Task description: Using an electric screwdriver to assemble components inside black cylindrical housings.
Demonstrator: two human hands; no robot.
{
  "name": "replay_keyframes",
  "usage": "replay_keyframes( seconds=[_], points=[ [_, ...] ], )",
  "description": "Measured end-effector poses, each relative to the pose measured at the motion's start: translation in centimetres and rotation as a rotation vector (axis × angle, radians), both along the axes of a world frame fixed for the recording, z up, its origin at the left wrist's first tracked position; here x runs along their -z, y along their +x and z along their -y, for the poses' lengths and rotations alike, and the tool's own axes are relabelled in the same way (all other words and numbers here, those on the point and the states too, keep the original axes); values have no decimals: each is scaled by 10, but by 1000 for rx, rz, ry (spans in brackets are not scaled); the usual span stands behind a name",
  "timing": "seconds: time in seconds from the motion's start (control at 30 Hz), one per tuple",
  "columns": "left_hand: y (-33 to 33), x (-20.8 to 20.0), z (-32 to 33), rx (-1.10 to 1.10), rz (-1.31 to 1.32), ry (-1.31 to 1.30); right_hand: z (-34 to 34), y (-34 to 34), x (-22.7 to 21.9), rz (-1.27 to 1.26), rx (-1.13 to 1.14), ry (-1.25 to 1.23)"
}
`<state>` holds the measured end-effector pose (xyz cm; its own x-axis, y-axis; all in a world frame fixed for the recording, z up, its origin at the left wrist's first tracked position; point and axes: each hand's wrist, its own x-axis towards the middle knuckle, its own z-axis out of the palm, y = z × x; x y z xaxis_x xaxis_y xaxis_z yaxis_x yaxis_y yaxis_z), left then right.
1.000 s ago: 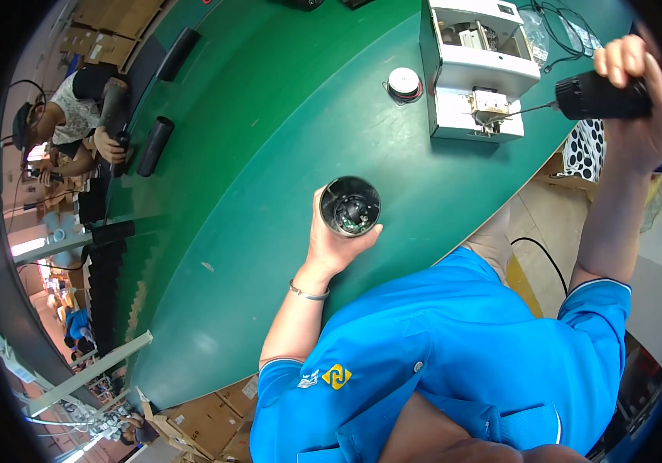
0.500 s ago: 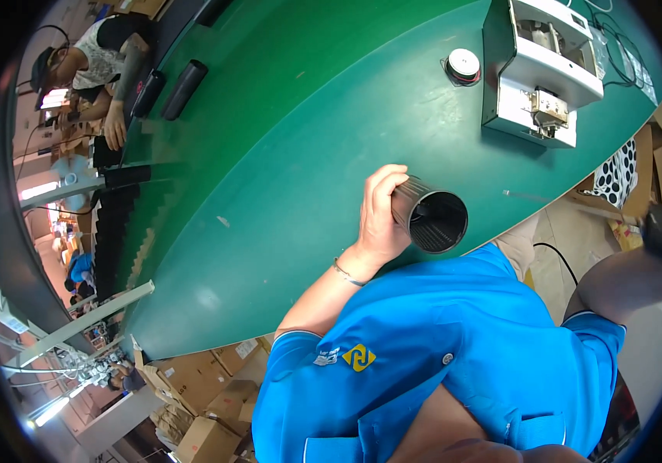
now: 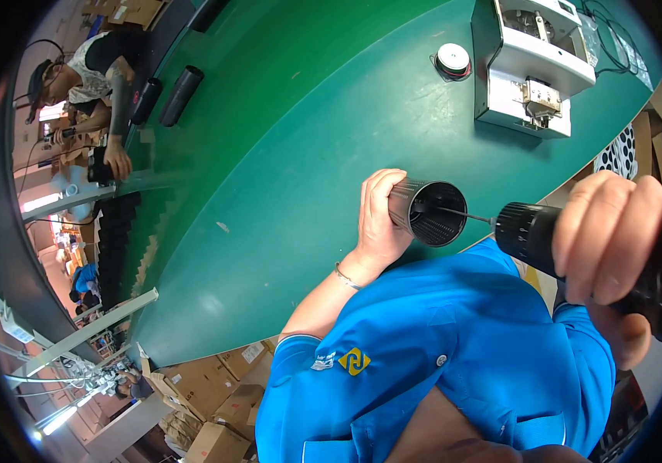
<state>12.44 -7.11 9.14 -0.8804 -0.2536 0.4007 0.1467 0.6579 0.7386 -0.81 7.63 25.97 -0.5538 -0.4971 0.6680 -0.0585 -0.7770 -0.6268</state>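
Note:
My left hand (image 3: 382, 214) is wrapped round a black ribbed cylinder (image 3: 406, 202), tilted so that its open mouth faces right. My right hand (image 3: 616, 231) grips a black power screwdriver (image 3: 528, 234) on the right. Its long thin bit (image 3: 462, 213) reaches into the mouth of the cylinder. Where the bit's tip ends inside the dark hollow, I cannot make out.
A white machine (image 3: 535, 65) stands on the green table (image 3: 331, 147) at the far right, with a round white part with wires (image 3: 453, 60) beside it. Black cylinders (image 3: 182, 96) lie far left, near a co-worker's hand (image 3: 118, 158). Cardboard boxes (image 3: 211, 378) sit below the table edge.
My right hand has come in from the right edge with the power screwdriver, and the bit now enters the cylinder. My left hand stays almost in place. The co-worker's hand has shifted slightly.

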Motion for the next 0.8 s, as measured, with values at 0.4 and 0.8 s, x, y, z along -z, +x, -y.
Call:
replay_keyframes(
  seconds=[0.4,0.8],
  points=[
    [0,-2,2,0,-14,16,-13,-6,29,-188,-126,122],
    [-13,3,7,34,-21,-57,-59,-21,7,-45,55,-124]
  ],
)
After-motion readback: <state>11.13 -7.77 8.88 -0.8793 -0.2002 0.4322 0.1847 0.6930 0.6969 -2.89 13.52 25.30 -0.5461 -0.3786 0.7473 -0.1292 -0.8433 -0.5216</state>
